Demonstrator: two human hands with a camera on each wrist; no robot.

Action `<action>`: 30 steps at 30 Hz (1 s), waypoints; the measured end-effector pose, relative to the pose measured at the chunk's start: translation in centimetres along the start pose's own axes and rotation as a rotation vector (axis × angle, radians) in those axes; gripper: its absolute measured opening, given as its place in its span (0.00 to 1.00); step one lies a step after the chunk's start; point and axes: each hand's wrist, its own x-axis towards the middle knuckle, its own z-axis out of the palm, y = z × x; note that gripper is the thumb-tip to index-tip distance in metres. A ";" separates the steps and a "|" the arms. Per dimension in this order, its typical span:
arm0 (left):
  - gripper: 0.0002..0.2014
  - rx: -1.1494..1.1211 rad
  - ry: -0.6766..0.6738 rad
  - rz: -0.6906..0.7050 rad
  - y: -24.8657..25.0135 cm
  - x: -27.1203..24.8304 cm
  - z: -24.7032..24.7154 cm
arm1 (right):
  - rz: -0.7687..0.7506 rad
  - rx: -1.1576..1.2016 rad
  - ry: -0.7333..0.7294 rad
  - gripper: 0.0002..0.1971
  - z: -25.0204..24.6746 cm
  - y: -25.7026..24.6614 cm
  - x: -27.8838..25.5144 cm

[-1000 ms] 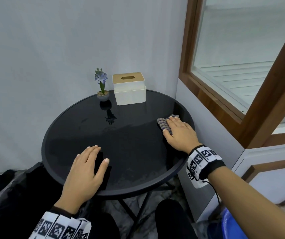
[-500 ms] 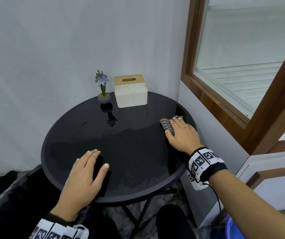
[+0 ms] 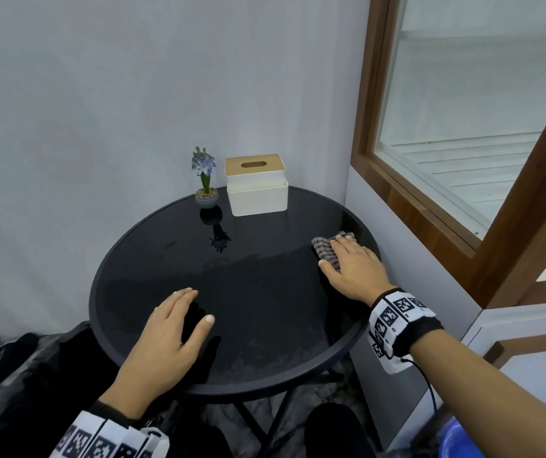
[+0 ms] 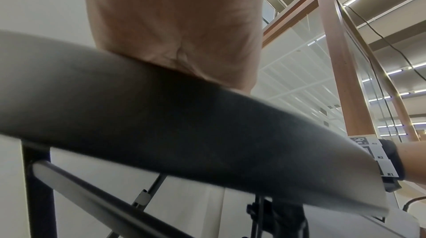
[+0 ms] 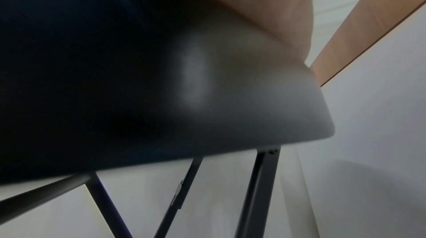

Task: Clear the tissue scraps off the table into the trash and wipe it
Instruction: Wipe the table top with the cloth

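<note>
**Cloth under the right hand at the bench's three o'clock rim**

At three o'clock on the round black bench (image 3: 139,259), one grey knitted cloth (image 3: 323,247) lies beneath the right hand (image 3: 351,271), whose straight fingers press flat on it. Toward seven o'clock, well apart from the cloth, the left hand (image 3: 169,338) rests palm down on bare glass, fingers extended, gripping nothing. At twelve o'clock stand one white tissue box (image 3: 256,186) with a wooden lid and, just beside it, one small potted flower (image 3: 205,183). Each wrist wears one band (image 3: 397,322) of black-and-white markers; the left wrist view shows "R1" and "R2" printed on the right band.
</note>
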 end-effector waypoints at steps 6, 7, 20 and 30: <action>0.36 -0.014 -0.006 0.004 0.4 1.5 -1.6 | -0.011 0.026 0.004 0.36 -0.6 -0.5 -0.6; 0.37 -0.010 -0.005 0.006 0.4 1.7 -1.8 | -0.014 0.029 0.006 0.35 -0.8 -0.6 -0.6; 0.36 0.002 -0.029 0.005 1.1 5.6 -3.9 | -0.094 0.253 -0.010 0.35 -4.8 -4.1 -0.9; 0.37 0.044 0.019 -0.046 -1.2 11.3 -6.2 | -0.257 0.232 -0.022 0.36 -7.8 -9.4 2.1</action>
